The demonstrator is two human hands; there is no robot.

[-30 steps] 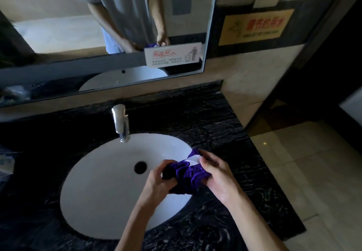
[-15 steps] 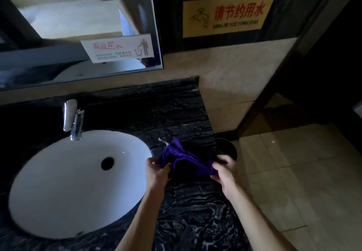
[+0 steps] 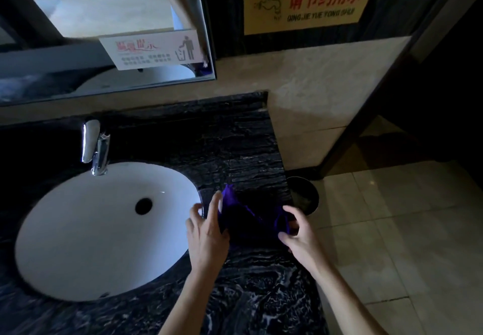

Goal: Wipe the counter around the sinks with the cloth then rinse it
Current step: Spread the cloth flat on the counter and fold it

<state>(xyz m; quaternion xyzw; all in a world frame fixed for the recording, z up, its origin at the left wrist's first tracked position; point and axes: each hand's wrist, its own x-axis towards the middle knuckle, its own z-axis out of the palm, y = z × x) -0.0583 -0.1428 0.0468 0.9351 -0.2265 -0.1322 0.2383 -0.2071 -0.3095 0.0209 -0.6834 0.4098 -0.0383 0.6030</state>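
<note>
On the black, white-veined marble desk [image 3: 230,146], to the right of the basin, lies one dark purple cloth [image 3: 251,219], bunched and partly spread between two hands. One white oval sink [image 3: 86,232] is sunk into the desk, with a single dark drain hole [image 3: 143,206] near its middle and one chrome tap [image 3: 94,146] standing at its far rim. One mirror [image 3: 104,21] hangs on the wall behind, with one white notice card [image 3: 151,49] stuck at its lower edge. One yellow sign with red characters [image 3: 311,2] is fixed to the dark wall panel to the right. One dark round bin [image 3: 304,195] stands on the pale tiled floor [image 3: 405,230] just beside the desk's right end.

Both forearms reach in from the bottom edge, bare. The left hand [image 3: 206,230] is palm down over the left edge of the cloth, close by the sink's right rim, fingers spread and loose, index finger stretched forward along the fabric; it touches the cloth but is not clamped on it. The right hand [image 3: 298,232] sits at the cloth's right edge, near the end of the desk, thumb and fingers curled and pinching a fold of the fabric. The cloth lies against the desk surface between them, one corner peaked up near the left index finger.
</note>
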